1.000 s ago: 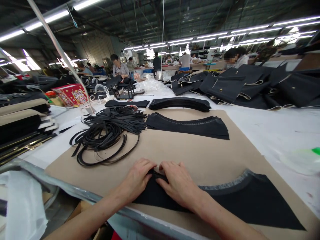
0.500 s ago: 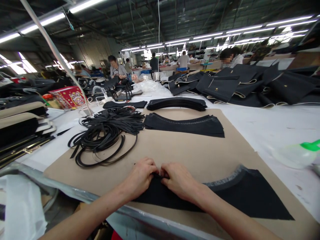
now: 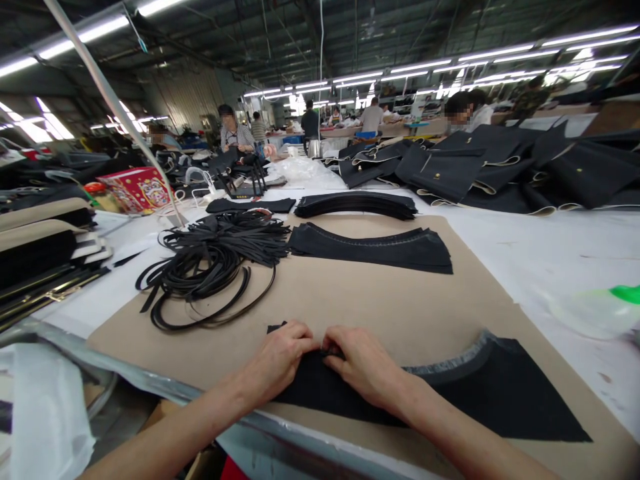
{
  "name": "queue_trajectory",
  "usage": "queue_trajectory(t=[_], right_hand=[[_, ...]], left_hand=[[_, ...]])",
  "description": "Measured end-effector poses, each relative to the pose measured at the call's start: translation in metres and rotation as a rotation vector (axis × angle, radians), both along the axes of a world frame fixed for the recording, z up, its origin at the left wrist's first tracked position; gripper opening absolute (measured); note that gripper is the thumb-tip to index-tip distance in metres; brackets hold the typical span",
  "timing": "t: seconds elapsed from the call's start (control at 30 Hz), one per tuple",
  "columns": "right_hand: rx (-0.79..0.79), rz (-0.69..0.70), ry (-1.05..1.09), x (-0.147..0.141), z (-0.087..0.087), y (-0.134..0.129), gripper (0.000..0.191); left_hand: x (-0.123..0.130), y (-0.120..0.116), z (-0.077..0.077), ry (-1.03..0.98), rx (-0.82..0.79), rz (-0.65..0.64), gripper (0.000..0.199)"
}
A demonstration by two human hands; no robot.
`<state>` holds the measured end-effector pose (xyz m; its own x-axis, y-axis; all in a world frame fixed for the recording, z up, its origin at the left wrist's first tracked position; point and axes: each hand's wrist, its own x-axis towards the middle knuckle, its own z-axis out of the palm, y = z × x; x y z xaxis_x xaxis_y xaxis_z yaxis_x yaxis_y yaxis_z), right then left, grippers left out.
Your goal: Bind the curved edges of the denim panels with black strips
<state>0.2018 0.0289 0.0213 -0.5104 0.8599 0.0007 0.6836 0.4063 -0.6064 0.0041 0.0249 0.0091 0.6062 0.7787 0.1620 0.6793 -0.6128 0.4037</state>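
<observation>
A black curved fabric panel [image 3: 505,393] lies on the tan board near the table's front edge, with a grey, glue-like band along its concave edge. My left hand [image 3: 286,355] is closed at the left part of that edge, its fingertips pressed on the fabric. Close beside it, my right hand [image 3: 360,363] pinches the same edge between thumb and bent fingers; a bit of black material shows in the pinch. My hands hide much of the panel's left half. Past them lie a stack of similar black panels [image 3: 370,250] and a coiled heap of black strips [image 3: 210,267].
A second black stack [image 3: 355,203] sits behind. At right is a translucent bottle with a green top [image 3: 627,293]. Black panels [image 3: 480,163] pile up at back right, and a red box [image 3: 135,190] stands left near a slanted pole [image 3: 115,107]. Other people work farther back.
My left fingers have straightened a little toward the right hand, and more of the panel's left corner shows. My right hand still pinches the edge. The view has shifted slightly.
</observation>
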Motion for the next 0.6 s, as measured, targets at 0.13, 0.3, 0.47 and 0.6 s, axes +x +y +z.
queue_trajectory(t=[0.13,0.3,0.47,0.6], right_hand=[[-0.019,0.026,0.019,0.004,0.001,0.0,0.017],[-0.025,0.044,0.055,0.012,-0.004,-0.005,0.019],[0.002,0.055,0.105,0.022,-0.012,-0.009,0.017],[0.003,0.077,0.124,0.03,-0.013,-0.011,0.017]], left_hand=[[-0.001,-0.002,0.001,-0.029,-0.051,0.017,0.039],[0.0,-0.01,0.0,-0.031,-0.048,0.02,0.042],[0.0,-0.019,-0.006,-0.057,-0.003,0.008,0.045],[-0.001,-0.022,-0.009,-0.038,0.01,0.015,0.048]])
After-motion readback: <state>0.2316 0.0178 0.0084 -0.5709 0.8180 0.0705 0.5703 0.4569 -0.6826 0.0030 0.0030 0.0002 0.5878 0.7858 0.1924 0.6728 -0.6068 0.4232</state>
